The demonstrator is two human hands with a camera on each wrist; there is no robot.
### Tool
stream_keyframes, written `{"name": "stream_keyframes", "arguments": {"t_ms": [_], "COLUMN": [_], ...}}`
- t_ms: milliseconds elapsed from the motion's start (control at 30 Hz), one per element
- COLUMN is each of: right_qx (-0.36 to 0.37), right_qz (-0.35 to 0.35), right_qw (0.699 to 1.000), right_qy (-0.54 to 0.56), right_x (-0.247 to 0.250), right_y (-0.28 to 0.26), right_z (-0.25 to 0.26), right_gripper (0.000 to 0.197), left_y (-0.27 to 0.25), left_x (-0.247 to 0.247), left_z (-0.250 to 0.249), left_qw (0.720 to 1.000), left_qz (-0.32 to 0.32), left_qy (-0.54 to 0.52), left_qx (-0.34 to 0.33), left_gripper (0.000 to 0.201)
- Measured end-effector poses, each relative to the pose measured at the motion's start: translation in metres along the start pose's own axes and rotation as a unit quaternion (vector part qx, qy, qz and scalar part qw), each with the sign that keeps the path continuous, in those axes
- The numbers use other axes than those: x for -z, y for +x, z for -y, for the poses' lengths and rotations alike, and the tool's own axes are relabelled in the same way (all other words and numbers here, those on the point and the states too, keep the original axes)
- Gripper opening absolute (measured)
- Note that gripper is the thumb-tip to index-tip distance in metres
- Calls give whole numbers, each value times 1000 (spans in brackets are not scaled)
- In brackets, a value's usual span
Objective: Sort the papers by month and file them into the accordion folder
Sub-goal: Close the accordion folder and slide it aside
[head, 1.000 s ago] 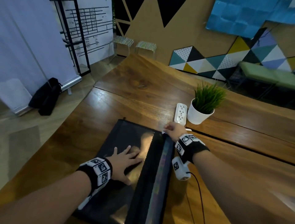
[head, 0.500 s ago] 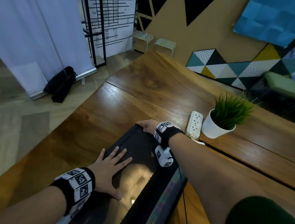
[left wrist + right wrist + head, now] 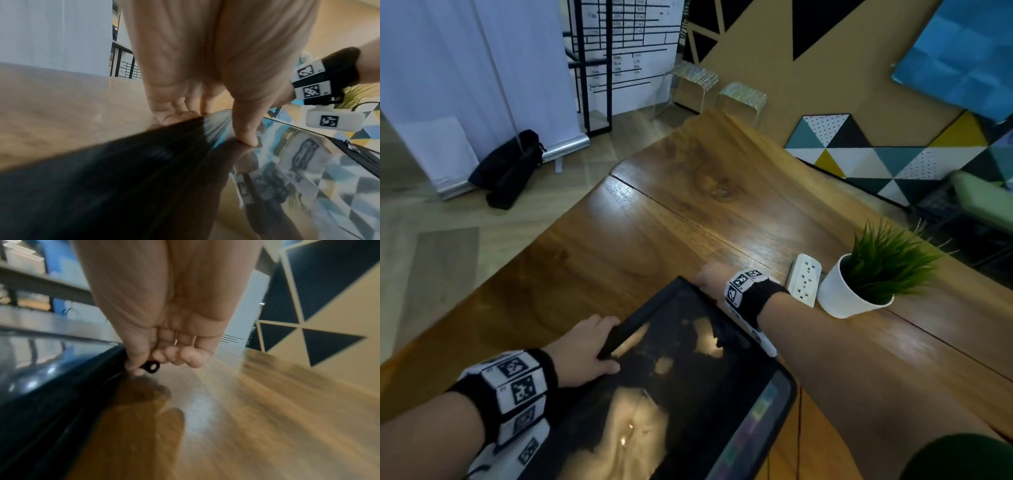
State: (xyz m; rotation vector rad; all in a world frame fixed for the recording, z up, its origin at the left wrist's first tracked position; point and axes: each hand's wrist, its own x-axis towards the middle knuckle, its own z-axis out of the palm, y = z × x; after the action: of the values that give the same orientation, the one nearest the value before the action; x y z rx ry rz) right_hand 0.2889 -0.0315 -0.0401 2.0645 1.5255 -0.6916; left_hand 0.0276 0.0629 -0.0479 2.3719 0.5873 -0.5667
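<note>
Both hands grip the flat accordion folder (image 3: 688, 387); its length runs away leftward.

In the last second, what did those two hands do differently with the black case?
The right hand, pinching the zipper pull, travelled along the folder edge to its far corner. The left hand left the cover and took a grip on the side edge. Plant and power strip stayed.

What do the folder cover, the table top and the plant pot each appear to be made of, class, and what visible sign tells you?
Accordion folder: seemingly glossy black plastic; its cover mirrors the room lights.
Table: wood with a smooth, sheeny finish; grain, a knot and plank seams show.
Plant pot: plain matte white, ceramic or plastic; the look cannot settle which.
</note>
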Motion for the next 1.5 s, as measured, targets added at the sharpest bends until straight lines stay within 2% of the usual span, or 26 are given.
{"name": "stream_keyframes", "arguments": {"t_ms": [100,233,367,500,633,733,800,867,933,967,1000,1067,1167,1300,1400,1500], "right_qx": [27,4,-105,-201,-255,-216,-190,-219,-271,-296,-316,-336,-327,-318,-314,-317], "right_qz": [-20,-20,2,-7,-34,-11,8,-5,-50,-73,-90,-99,-77,-65,-59,-66], "right_qw": [999,1000,992,963,949,959,961,947,926,915,904,889,892,890,888,894], "right_qy": [-34,-15,67,179,182,181,201,235,258,265,272,296,303,320,331,311], "right_x": [-20,-67,-125,-158,-184,-188,-186,-181,-175,-173,-171,-167,-166,-182,-185,-188], "right_y": [-24,-87,-155,-198,-210,-224,-233,-238,-235,-231,-226,-214,-206,-223,-239,-252], "right_z": [-14,-28,-27,7,74,140,169,172,154,142,129,106,99,143,192,237], "right_gripper": [32,35,32,29,25,22,20,21,21,22,23,26,28,25,31,25], "left_y": [3,5,8,9,6,-3,-17,-31,-36,-34,-28,-13,1,8,7,6], "left_x": [7,10,11,9,8,6,0,-6,-12,-14,-16,-17,-16,-17,-17,-14], "left_z": [0,-2,-1,-2,-3,-7,-11,-15,-16,-16,-16,-20,-29,-32,-33,-37], "left_qw": [1000,999,998,997,995,992,983,963,935,929,932,942,948,949,947,944], "left_qz": [10,32,41,42,49,33,5,21,112,149,160,137,117,119,124,121], "left_qy": [-10,3,33,60,76,115,180,260,313,316,308,292,286,285,287,300], "left_qx": [17,32,36,37,41,49,21,-69,-127,-121,-107,-88,-81,-67,-67,-65], "left_gripper": [54,45,48,52,52,57,70,88,104,111,115,118,109,108,110,110]}}
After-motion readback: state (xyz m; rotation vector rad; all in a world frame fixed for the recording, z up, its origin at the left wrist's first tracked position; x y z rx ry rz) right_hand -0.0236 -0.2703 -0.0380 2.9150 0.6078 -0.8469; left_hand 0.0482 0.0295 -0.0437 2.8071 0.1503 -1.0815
